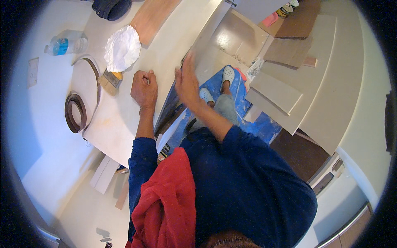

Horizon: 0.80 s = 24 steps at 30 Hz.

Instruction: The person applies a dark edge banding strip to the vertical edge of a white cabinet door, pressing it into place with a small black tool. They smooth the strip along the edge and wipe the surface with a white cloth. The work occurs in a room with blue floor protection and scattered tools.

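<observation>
My left hand (144, 89) rests closed on the pale board surface (109, 134). Its curled fingers hide whatever they may hold. Along the board's long right edge, my right hand (188, 84) lies with fingers stretched out, slightly smeared by motion, the palm against or close beside the edge. A dark strip (168, 107) runs down that edge below the right hand. Left of my left hand lies a wide paintbrush (110, 82) with pale bristles. Just beyond it is a crumpled white sheet or flat dish (123, 48), whose kind I cannot tell.
A coil of dark edging strip (75, 112) and a plastic bottle (68, 46) lie at left. A wood-coloured strip (153, 20) and a dark rolled item (111, 8) sit at the far side. Blue sheeting (240, 93) covers floor underfoot; panels (318, 82) stand at right.
</observation>
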### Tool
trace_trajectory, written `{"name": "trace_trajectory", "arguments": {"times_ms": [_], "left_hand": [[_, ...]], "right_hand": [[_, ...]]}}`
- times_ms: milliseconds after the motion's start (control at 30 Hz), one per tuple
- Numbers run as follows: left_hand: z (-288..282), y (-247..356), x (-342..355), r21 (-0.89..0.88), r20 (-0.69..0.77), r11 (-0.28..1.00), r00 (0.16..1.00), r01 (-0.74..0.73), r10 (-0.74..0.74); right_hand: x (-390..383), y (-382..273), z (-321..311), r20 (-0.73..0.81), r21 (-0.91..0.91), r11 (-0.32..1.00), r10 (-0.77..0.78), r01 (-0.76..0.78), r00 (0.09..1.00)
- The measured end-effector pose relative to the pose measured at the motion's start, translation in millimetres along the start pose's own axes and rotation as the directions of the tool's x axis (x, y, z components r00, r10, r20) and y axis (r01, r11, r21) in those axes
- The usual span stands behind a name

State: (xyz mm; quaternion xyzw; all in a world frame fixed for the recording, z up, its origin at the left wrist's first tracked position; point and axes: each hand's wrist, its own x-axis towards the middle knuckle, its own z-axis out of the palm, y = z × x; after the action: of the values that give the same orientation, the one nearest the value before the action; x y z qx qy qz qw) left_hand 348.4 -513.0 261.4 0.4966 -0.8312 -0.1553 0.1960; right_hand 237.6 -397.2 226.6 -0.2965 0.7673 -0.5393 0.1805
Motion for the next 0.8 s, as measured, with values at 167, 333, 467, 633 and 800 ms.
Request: {"name": "trace_trajectory", "arguments": {"times_ms": [167,333,467,633,800], "left_hand": [[-2,2,-1,-0.035,0.002,0.999,1.000,0.019,-0.019],[-3,0,1,-0.019,0.005,1.000,1.000,-0.001,0.001],[-3,0,0,-0.023,0.024,1.000,1.000,0.020,-0.019],[-2,3,2,-0.010,0.031,0.999,0.998,0.048,-0.047],[-2,2,3,0.001,0.010,1.000,1.000,0.023,-0.023]], "right_hand": [[8,3,-1,-0.005,-0.056,0.998,0.028,-0.028,1.000],[-9,-6,1,0.046,-0.041,0.998,-0.044,0.046,0.998],[19,1,-7,0.012,-0.066,0.998,0.023,-0.022,1.000],[24,0,-9,-0.003,-0.080,0.996,-0.030,0.030,1.000],[21,-5,-10,-0.049,0.005,1.000,0.014,-0.013,0.999]]}}
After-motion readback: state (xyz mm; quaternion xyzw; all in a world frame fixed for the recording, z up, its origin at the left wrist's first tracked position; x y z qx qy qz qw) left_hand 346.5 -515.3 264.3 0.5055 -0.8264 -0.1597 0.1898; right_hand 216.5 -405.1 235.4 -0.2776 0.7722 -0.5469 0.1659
